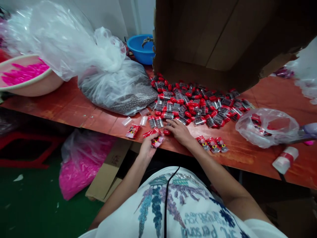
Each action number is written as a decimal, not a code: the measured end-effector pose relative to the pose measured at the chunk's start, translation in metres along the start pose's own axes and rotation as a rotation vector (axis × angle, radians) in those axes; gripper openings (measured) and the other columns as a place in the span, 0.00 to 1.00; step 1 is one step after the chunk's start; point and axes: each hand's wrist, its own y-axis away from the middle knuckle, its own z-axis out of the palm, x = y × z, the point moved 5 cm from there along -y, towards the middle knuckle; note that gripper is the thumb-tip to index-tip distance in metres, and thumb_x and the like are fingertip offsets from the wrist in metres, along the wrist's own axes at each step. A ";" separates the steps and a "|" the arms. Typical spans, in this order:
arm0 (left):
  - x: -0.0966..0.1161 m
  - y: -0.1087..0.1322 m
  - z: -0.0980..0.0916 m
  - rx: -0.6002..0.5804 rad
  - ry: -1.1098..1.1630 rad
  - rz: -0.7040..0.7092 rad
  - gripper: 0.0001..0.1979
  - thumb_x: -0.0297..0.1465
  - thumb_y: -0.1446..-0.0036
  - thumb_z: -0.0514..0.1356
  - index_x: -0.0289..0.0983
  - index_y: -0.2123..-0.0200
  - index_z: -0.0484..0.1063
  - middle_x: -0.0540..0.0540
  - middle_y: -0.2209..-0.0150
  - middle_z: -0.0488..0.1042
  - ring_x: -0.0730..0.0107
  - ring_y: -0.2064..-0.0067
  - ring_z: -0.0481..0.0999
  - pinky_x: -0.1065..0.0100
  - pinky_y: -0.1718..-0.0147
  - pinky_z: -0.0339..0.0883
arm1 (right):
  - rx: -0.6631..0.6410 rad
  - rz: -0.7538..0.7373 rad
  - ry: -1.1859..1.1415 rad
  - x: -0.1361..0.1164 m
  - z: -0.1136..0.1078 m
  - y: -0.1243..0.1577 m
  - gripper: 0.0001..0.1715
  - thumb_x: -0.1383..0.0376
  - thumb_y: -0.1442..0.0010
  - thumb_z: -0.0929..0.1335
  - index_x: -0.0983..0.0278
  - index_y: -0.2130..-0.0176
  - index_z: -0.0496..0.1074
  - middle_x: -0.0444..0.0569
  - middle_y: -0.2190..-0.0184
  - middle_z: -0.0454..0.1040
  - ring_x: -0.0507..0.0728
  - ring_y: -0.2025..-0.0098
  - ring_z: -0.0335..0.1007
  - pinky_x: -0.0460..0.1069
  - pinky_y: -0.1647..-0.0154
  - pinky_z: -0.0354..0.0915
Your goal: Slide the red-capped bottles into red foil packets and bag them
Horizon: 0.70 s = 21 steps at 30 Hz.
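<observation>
My left hand is closed around a few small red printed packets at the table's front edge. Just right of it, the curled fingers of my right hand are on a small clear container with a red cap, partly covered by the fingers. Beyond both hands spreads a heap of red-capped clear containers with dark contents. One red packet lies left of my left hand, and three filled packets lie in a row beside my right forearm. Clear empty tubes rest near the left hand.
A large open cardboard box lies behind the heap. To the left are a plastic bag of dark beads and a bowl of pink pieces. A clear bag and white roll lie right. A blue basin stands behind.
</observation>
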 end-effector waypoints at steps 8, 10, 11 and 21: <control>-0.009 -0.003 0.010 0.057 0.031 0.003 0.05 0.18 0.53 0.62 0.31 0.75 0.72 0.47 0.77 0.74 0.73 0.76 0.74 0.66 0.72 0.75 | 0.183 0.244 -0.326 -0.014 -0.023 0.058 0.21 0.65 0.37 0.63 0.56 0.45 0.67 0.51 0.54 0.71 0.58 0.53 0.67 0.53 0.52 0.64; -0.014 -0.004 0.018 0.034 0.033 0.003 0.05 0.17 0.53 0.63 0.31 0.75 0.72 0.47 0.76 0.75 0.73 0.76 0.74 0.68 0.72 0.75 | 0.216 0.293 -0.454 -0.025 -0.030 0.071 0.21 0.62 0.36 0.62 0.55 0.44 0.65 0.50 0.55 0.71 0.57 0.55 0.69 0.51 0.55 0.66; -0.017 -0.005 0.022 0.018 0.029 0.005 0.05 0.18 0.54 0.63 0.31 0.74 0.72 0.47 0.76 0.75 0.73 0.76 0.74 0.69 0.72 0.74 | 0.222 0.301 -0.496 -0.031 -0.033 0.075 0.21 0.62 0.36 0.62 0.55 0.44 0.65 0.49 0.56 0.72 0.57 0.56 0.69 0.51 0.55 0.66; -0.036 0.007 0.052 -0.107 -0.105 0.025 0.09 0.19 0.59 0.67 0.31 0.70 0.75 0.45 0.71 0.78 0.69 0.70 0.77 0.68 0.66 0.73 | 0.398 0.450 -0.637 -0.018 -0.047 0.091 0.19 0.60 0.38 0.63 0.58 0.49 0.71 0.49 0.59 0.74 0.56 0.58 0.70 0.50 0.56 0.65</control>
